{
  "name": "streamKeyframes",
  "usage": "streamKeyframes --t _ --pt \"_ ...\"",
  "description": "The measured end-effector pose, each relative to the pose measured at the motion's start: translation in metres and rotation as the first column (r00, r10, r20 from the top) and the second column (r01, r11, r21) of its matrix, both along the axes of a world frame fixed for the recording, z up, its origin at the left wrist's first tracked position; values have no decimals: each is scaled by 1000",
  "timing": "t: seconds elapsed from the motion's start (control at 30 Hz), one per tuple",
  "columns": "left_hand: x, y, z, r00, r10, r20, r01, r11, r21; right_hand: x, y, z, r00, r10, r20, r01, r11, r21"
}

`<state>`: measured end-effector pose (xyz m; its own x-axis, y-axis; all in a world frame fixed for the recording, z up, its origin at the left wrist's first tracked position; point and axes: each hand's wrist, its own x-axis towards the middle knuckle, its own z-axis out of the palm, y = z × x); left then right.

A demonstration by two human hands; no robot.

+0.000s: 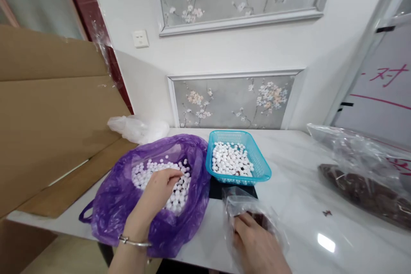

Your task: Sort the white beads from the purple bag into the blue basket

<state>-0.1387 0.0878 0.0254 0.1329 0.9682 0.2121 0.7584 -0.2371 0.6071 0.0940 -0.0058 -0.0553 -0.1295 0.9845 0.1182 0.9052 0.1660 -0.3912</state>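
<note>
The left hand (159, 186) is hovering in the mouth of a purple bag (118, 205), its thumb and fingers bunching close together over loose white balls (178, 197); whether a ball is sitting between the fingertips cannot be told. The right hand (261, 246) is curling into a small clear bag (239, 201) that is standing open on the table (289, 154) and holding dark brown pieces (258, 219); the fingertips are hiding inside, so whether they are gripping anything cannot be told either.

Because the purple bag's near edge is overhanging the table, a tug from the left wrist or its bracelet (135, 242) could send balls rolling to the floor. The small bag's limp mouth could be catching on the right hand and spilling pieces, much like the few bits (327, 213) lying loose to the right.

The purple film is crinkling in glossy folds around smooth, round, matt balls. Behind the small bag, a blue basket (265, 173) of perforated plastic is carrying more such balls, with brown specks showing among them, and is resting partly over a flat black pad (215, 189). A larger clear bag (356, 180) is slumping at the right, bulging with brown contents.
</note>
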Motion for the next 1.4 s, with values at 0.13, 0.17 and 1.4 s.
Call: streamKeyframes --t 0.13,0.17,1.4 --pt "4 -7 -13 988 -106 -115 101 993 -55 6 0 -5 998 15 -67 -5 990 140" --pt "7 -9 -17 984 -122 -128 114 991 -64 9 -1 -6 995 23 -96 -7 986 169" --pt "94 -84 -14 91 428 899 543 735 -405 8 -29 52 153 38 -988 94 994 53"
